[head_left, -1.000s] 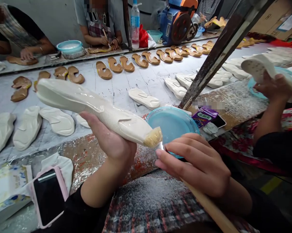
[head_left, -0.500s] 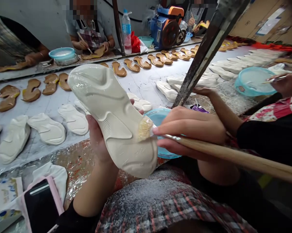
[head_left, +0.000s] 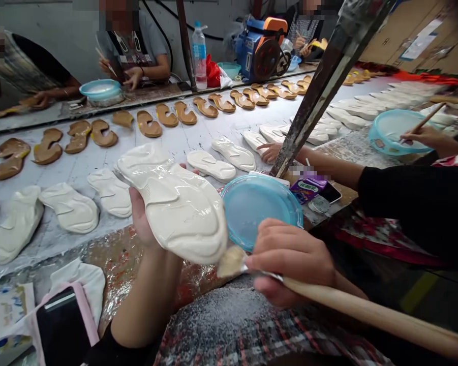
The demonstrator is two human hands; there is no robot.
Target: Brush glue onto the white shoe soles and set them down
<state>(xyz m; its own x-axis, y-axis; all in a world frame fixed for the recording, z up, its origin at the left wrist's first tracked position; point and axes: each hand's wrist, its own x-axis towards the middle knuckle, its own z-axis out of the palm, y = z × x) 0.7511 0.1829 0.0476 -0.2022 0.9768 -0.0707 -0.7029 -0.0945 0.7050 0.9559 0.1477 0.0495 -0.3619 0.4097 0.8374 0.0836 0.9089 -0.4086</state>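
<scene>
My left hand (head_left: 143, 216) grips a cream-white moulded shoe sole (head_left: 183, 203) from beneath, its wet face turned up toward me. Part of that hand is hidden under the sole. My right hand (head_left: 293, 254) is closed around a paintbrush (head_left: 350, 300) with a long wooden handle. The pale bristles are at the sole's lower right edge; whether they touch it I cannot tell. Behind the brush stands a round blue bowl (head_left: 261, 208) of cloudy liquid. Similar white soles (head_left: 70, 207) lie on the white surface beyond my left hand.
Brown sole pieces (head_left: 148, 123) line the white surface (head_left: 179, 145). A slanted metal post (head_left: 320, 86) rises at right, near a purple carton (head_left: 307, 188). A co-worker's arm (head_left: 328, 168) reaches in beside it. A pink-framed phone (head_left: 66, 325) lies lower left. More people work across the table.
The brush has moved from the sole's upper face down to its lower right edge. The sole has tilted flatter and dropped slightly. A co-worker's hand now reaches the white soles behind the post.
</scene>
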